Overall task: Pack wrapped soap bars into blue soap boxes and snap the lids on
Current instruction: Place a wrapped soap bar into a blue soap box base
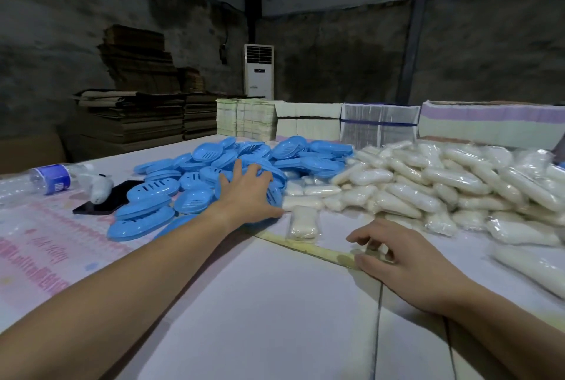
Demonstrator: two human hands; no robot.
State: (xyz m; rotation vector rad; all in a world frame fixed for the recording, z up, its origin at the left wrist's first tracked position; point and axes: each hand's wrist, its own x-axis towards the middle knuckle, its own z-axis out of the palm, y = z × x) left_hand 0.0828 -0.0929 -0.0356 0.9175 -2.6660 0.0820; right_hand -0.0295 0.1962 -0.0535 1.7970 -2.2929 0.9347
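The left hand (pixel 247 193) lies spread, fingers straight, on the heap of blue soap boxes (pixel 232 171) at the desk's (pixel 260 303) far middle. The right hand (pixel 406 263), loosely curled and holding nothing, rests on the desk near the pile of wrapped soap bars (pixel 443 187) along its right side. One wrapped bar (pixel 304 223) lies alone between the hands.

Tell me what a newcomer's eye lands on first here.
Two heaps dominate the table: a pile of blue soap boxes left of centre and a mound of wrapped soap bars spreading to the right. The left hand reaches onto the blue pile, while one single wrapped bar lies apart in front.
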